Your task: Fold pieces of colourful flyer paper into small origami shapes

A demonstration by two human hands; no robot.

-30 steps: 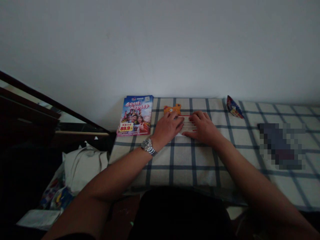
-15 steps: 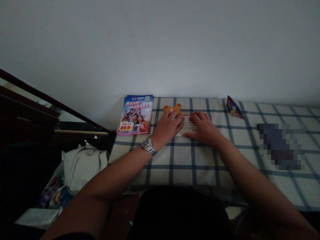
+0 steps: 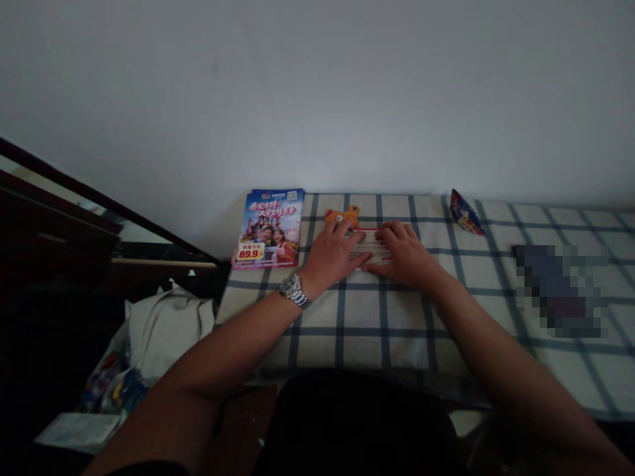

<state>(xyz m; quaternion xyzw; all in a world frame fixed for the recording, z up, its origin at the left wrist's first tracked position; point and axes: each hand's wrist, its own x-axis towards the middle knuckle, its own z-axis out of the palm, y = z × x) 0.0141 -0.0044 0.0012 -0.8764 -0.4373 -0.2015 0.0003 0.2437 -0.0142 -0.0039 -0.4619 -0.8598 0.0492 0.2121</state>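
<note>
A small white sheet of paper [image 3: 377,247] with a red strip along its top and printed lines lies on the checked cloth [image 3: 362,317]. My left hand [image 3: 332,251] holds its left part, fingers over the upper edge and thumb lower down. On the right side, my right hand [image 3: 404,254] grips the paper with bent fingers above and the thumb near its lower edge. Both hands cover parts of the sheet. Just behind my left fingers shows an orange cartoon bear figure [image 3: 340,215], partly hidden. A metal watch [image 3: 294,289] sits on my left wrist.
A stack of colourful flyers [image 3: 270,228] lies to the left. At the back right stands a small folded, colourful paper piece [image 3: 466,213]. Farther right is a blurred dark object [image 3: 558,291]. A white bag [image 3: 171,324] rests below at left; a pale wall [image 3: 317,99] rises behind.
My left thumb has moved slightly down and right, away from the left fingers. My right hand stays nearly in place, as does the paper.
</note>
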